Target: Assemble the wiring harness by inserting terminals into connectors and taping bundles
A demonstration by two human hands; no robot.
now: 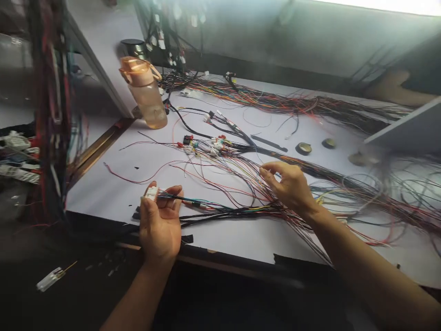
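My left hand, palm up near the table's front edge, grips a white connector between thumb and fingers. Dark, green and red wires run from that connector to the right, towards a black-sleeved bundle. My right hand is raised over the loose wires at the middle of the table, its thumb and index finger pinched together. A thin wire seems to reach its fingertips. Behind the hands sits a cluster of small white, red and black connectors.
A bottle with an orange lid stands at the back left. Long wire bundles cross the table's back. Two small round dishes lie right of centre. Blurred wires hang at left. Another person's arm shows at upper right.
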